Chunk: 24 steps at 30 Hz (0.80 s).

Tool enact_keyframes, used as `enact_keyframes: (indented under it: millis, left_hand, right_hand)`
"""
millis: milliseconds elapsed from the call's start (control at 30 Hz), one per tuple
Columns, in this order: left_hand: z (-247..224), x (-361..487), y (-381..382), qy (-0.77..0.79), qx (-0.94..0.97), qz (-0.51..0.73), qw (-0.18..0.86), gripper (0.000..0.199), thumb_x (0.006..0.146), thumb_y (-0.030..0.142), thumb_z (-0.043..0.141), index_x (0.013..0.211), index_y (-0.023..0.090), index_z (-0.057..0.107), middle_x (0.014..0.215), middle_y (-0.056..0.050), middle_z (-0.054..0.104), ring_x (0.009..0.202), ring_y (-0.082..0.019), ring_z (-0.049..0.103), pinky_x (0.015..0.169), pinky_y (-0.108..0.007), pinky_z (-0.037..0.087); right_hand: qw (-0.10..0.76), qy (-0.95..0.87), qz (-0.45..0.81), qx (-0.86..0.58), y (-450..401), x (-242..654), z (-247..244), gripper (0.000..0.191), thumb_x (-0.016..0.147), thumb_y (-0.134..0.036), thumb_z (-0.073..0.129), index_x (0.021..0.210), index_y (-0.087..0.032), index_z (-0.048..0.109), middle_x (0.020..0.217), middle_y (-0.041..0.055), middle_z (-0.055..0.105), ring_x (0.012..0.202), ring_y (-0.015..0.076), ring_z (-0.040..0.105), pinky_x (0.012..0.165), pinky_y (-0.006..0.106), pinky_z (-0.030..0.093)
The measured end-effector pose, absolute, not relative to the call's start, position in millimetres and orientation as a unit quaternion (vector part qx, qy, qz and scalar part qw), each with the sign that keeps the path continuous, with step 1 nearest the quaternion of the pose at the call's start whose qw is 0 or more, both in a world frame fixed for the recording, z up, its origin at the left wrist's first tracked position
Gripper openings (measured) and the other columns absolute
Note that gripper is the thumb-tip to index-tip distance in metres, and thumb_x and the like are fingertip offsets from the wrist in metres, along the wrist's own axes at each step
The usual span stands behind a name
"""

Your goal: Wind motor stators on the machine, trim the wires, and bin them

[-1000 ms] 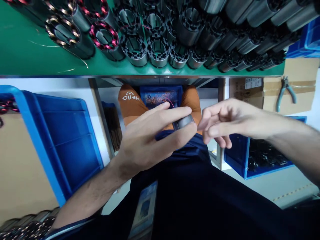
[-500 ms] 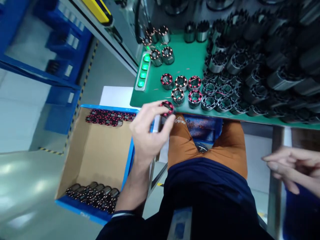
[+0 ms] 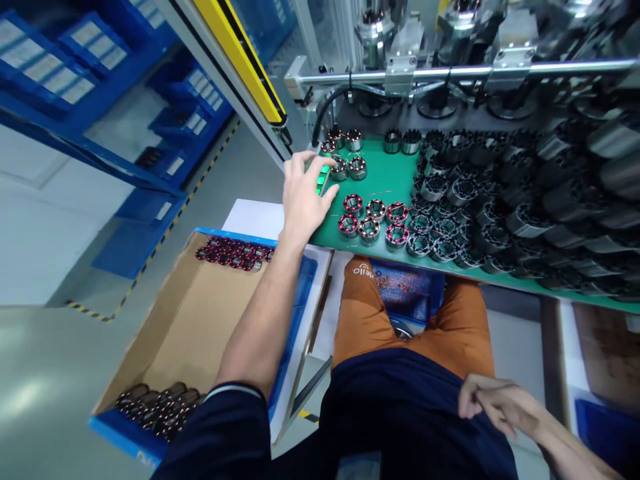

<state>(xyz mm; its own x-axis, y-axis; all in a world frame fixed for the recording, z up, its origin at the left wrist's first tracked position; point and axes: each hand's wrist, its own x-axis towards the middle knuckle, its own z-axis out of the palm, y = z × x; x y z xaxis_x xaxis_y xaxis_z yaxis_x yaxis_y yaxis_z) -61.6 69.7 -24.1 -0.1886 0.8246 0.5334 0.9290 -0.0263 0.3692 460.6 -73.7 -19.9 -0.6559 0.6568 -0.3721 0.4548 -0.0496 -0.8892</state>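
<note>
My left hand (image 3: pixel 305 200) reaches over the green work surface's left end, thumb and fingers apart with nothing held. Its fingertips are beside a copper-wound motor stator (image 3: pixel 339 169); whether they touch it I cannot tell. Under the fingers, a strip of lit green buttons (image 3: pixel 323 175) is partly hidden. Nearer the front edge stands a stator with red coil ends (image 3: pixel 349 226), among several red- and copper-wound ones. Over my lap, my right hand (image 3: pixel 500 403) is empty, its fingers loosely bent and partly apart.
Many dark unwound stator cores (image 3: pixel 465 190) crowd the right of the green surface (image 3: pixel 385 180). Behind runs a metal machine rail (image 3: pixel 470 72). At lower left, a cardboard-lined blue box (image 3: pixel 200 320) holds stators at both ends. A yellow bar (image 3: pixel 245 60) slants at upper left.
My left hand has put the red-wound stator down in the front group and moved up toward the green buttons. My right hand has moved left over my lap. The camera view has shifted.
</note>
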Motion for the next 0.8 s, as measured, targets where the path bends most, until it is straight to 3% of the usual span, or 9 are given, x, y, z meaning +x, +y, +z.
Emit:
enact_keyframes:
  millis: [67, 133, 267, 367, 467, 500, 567, 667, 800]
  left_hand:
    - [-29, -69, 93, -0.704, -0.639, -0.300, 0.076, 0.047, 0.109, 0.071, 0.074, 0.132, 0.030, 0.079, 0.159, -0.017, 0.066, 0.153, -0.045, 0.058, 0.132, -0.075, 0.052]
    - [-31, -72, 107, -0.709, -0.645, -0.275, 0.070, 0.048, 0.111, 0.074, 0.070, 0.121, 0.028, 0.078, 0.157, -0.017, 0.069, 0.152, -0.046, 0.059, 0.130, -0.076, 0.054]
    - [-7, -62, 95, -0.712, -0.623, -0.315, 0.068, 0.037, 0.113, 0.062, 0.071, 0.104, 0.026, 0.072, 0.139, -0.013, 0.077, 0.139, -0.041, 0.071, 0.125, -0.071, 0.061]
    - [31, -27, 50, -0.668, -0.593, -0.448, 0.039, 0.023, 0.107, 0.048, 0.081, 0.109, 0.030, 0.067, 0.121, -0.005, 0.078, 0.116, -0.028, 0.081, 0.106, -0.052, 0.074]
    - [62, 31, -7, -0.572, -0.626, -0.529, -0.042, 0.062, 0.084, 0.038, 0.106, 0.129, 0.033, 0.064, 0.127, 0.000, 0.076, 0.115, -0.025, 0.085, 0.088, -0.040, 0.079]
    - [68, 51, -24, -0.560, -0.639, -0.519, -0.098, 0.069, 0.083, 0.036, 0.108, 0.135, 0.034, 0.065, 0.137, -0.001, 0.075, 0.119, -0.026, 0.087, 0.090, -0.040, 0.080]
    - [71, 86, -50, -0.535, -0.661, -0.487, -0.198, 0.075, 0.085, 0.034, 0.107, 0.147, 0.041, 0.064, 0.147, 0.001, 0.076, 0.118, -0.027, 0.090, 0.081, -0.036, 0.081]
    - [60, 121, -69, -0.502, -0.678, -0.449, -0.293, 0.077, 0.091, 0.028, 0.102, 0.156, 0.047, 0.064, 0.150, 0.002, 0.080, 0.116, -0.027, 0.091, 0.067, -0.030, 0.079]
    - [41, 140, -75, -0.506, -0.638, -0.474, -0.335, 0.077, 0.092, 0.033, 0.106, 0.158, 0.051, 0.070, 0.149, 0.006, 0.083, 0.111, -0.025, 0.092, 0.067, -0.030, 0.079]
  right_hand:
    - [0.043, -0.680, 0.627, -0.377, -75, 456, -14, 0.056, 0.114, -0.072, 0.055, 0.110, -0.029, 0.091, 0.110, 0.0168, 0.084, 0.101, 0.0352, 0.086, 0.091, 0.046, 0.075]
    - [0.052, -0.692, 0.625, -0.357, -79, 452, -12, 0.045, 0.116, -0.063, 0.063, 0.123, -0.027, 0.089, 0.119, 0.0146, 0.086, 0.109, 0.0298, 0.086, 0.102, 0.040, 0.073]
    - [0.071, -0.737, 0.598, -0.308, -85, 441, -17, 0.025, 0.115, -0.047, 0.071, 0.106, -0.024, 0.078, 0.105, 0.0090, 0.084, 0.094, 0.0224, 0.083, 0.089, 0.030, 0.070]
    - [0.104, -0.750, 0.568, -0.323, -79, 426, -17, 0.022, 0.114, -0.036, 0.073, 0.095, -0.024, 0.069, 0.103, 0.0064, 0.080, 0.091, 0.0192, 0.080, 0.082, 0.027, 0.066]
    - [0.244, -0.684, 0.572, -0.382, -63, 404, -4, 0.014, 0.112, -0.033, 0.081, 0.104, -0.026, 0.072, 0.105, 0.0037, 0.080, 0.096, 0.0162, 0.081, 0.088, 0.023, 0.065]
    - [0.292, -0.636, 0.601, -0.386, -56, 395, 2, 0.012, 0.112, -0.036, 0.082, 0.112, -0.028, 0.073, 0.110, 0.0031, 0.081, 0.100, 0.0161, 0.081, 0.091, 0.023, 0.066]
    - [0.341, -0.515, 0.702, -0.355, -43, 379, 15, 0.028, 0.117, -0.052, 0.075, 0.137, -0.034, 0.069, 0.124, 0.0045, 0.083, 0.108, 0.0203, 0.083, 0.099, 0.032, 0.070]
    - [0.288, -0.433, 0.789, -0.328, -28, 362, 28, 0.061, 0.112, -0.060, 0.080, 0.162, -0.035, 0.057, 0.126, 0.0055, 0.083, 0.112, 0.0256, 0.085, 0.103, 0.043, 0.073]
    - [0.279, -0.444, 0.784, -0.333, -21, 363, 32, 0.065, 0.101, -0.053, 0.094, 0.154, -0.031, 0.063, 0.112, 0.0034, 0.083, 0.103, 0.0259, 0.087, 0.093, 0.040, 0.075]
